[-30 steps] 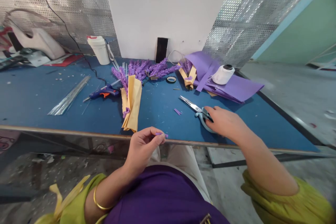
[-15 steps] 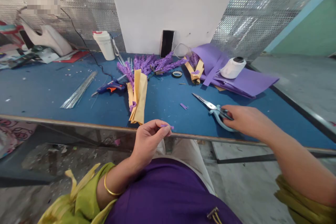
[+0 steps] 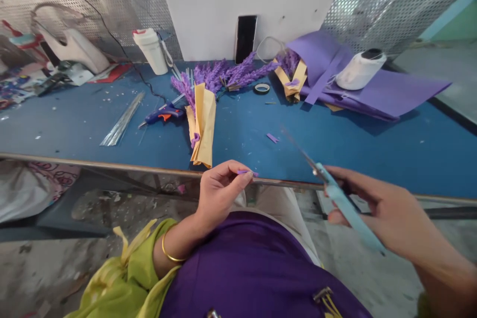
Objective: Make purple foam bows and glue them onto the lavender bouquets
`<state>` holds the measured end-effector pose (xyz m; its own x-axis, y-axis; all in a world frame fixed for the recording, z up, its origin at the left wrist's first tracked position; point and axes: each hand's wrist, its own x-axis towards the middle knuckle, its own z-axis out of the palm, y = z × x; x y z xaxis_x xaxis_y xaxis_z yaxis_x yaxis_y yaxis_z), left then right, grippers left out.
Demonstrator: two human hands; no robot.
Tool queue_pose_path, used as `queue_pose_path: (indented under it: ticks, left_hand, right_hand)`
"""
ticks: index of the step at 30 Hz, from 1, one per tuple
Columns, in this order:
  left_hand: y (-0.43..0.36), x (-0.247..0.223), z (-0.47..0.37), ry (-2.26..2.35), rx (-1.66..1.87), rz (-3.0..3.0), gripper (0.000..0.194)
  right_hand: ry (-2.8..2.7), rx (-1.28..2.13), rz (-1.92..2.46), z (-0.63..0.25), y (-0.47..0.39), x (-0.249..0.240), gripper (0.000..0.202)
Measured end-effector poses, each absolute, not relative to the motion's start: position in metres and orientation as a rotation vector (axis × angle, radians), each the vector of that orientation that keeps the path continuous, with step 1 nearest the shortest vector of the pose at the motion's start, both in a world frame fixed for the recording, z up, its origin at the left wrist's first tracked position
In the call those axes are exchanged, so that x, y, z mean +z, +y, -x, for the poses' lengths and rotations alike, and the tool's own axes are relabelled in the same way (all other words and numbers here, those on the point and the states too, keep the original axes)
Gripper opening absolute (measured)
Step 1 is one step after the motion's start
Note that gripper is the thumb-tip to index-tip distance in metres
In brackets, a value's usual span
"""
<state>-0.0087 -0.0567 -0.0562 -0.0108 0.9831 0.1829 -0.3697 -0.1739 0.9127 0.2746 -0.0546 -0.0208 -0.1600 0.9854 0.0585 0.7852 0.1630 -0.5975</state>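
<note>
Between thumb and forefinger, my left hand pinches a small purple strip just over the table's front edge. My right hand is closed on light-blue-handled scissors, lifted off the table and blurred, with the blades pointing away to the upper left. A small notched purple scrap lies on the blue table beyond my hands. Left of it is a bouquet wrapped in tan paper, with purple lavender sprigs behind and a purple bow on its side.
A glue gun and clear strips lie to the left, near a white cup. Behind stand a phone and a tape roll. A smaller bouquet, purple sheets and a thread spool are at the right.
My right hand has raised the scissors from the table and drawn them towards me. The left hand still pinches the purple strip. The view has shifted slightly.
</note>
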Motion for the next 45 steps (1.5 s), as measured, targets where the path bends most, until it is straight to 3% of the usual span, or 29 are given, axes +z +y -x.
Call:
queue_pose_path:
  ticks: [4,9,45]
  left_hand:
    - [-0.056,-0.059,0.008,0.83,1.484,-1.098,0.009]
    - [-0.057,-0.065,0.01,0.864,1.491,-1.147,0.01]
    - [-0.057,-0.073,0.007,0.796,1.506,-1.217,0.002]
  right_hand:
    - [-2.254,0.373,1.393,-0.259,-0.072,-0.027,0.071]
    - [-2.386,0.343,1.217,-0.246,-0.073,-0.024,0.061]
    - [-2.33,0.421,1.145,-0.25,-0.084,-0.048,0.056]
